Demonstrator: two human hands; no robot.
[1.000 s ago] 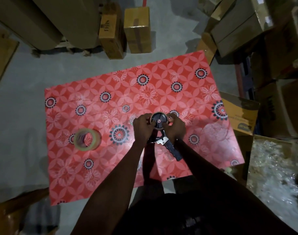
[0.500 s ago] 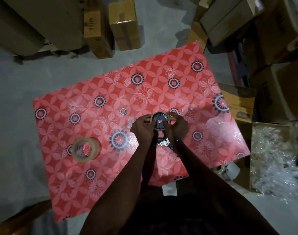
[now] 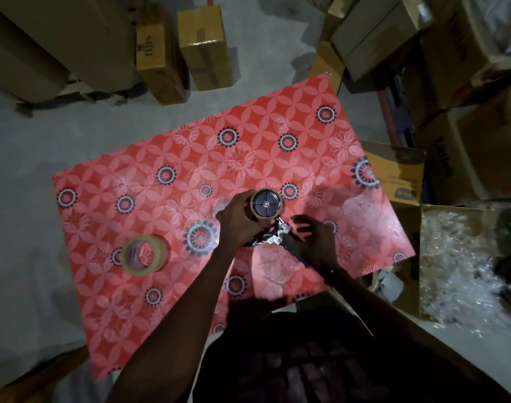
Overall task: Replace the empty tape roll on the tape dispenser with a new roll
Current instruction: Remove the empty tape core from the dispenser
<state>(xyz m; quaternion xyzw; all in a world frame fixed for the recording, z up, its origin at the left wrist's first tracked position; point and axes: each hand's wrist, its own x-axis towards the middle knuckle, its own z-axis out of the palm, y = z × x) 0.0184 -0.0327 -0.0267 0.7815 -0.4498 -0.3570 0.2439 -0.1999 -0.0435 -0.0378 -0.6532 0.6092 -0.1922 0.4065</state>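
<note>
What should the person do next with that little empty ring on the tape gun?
Probably slide the empty roll off the wheel. The left hand grips it on the tape dispenser, the right hand hangs open beside it, free to steady the handle. The new roll lies untouched on the red table.

A low rectangular table under a glossy red floral-patterned cover (image 3: 190,146) stands on a dull grey concrete floor (image 3: 18,175) in dim light. Brown cardboard cartons (image 3: 203,48) crowd the far side and the right (some taped shut, some open), and an open box of clear crinkled plastic scraps (image 3: 457,263) sits just right of the table.
</note>
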